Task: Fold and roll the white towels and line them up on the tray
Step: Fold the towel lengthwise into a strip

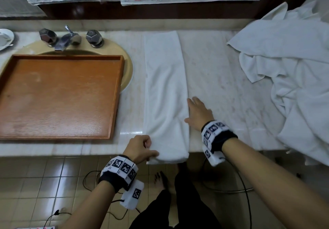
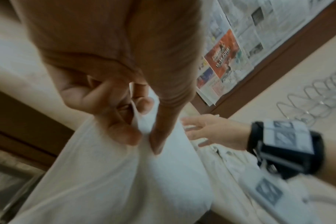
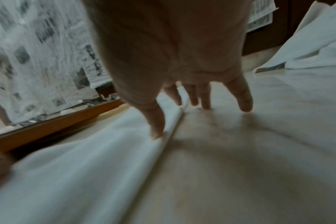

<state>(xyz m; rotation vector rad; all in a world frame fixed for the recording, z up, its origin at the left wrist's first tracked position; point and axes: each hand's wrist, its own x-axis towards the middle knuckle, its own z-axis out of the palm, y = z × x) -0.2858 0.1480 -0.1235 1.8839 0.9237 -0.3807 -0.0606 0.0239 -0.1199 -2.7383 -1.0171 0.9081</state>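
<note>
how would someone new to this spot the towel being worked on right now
Start at the orange wooden tray sitting over the sink; just to its right a white towel lies on the marble counter. It is folded into one long flat strip overhanging the front edge, unlike the crumpled white heap at far right.

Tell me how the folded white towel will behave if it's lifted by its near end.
Probably floppy: the folded towel already droops over the counter edge where the left hand pinches it. Likely light. Its fold may slip open, since the right hand only lies flat beside its edge.
</note>
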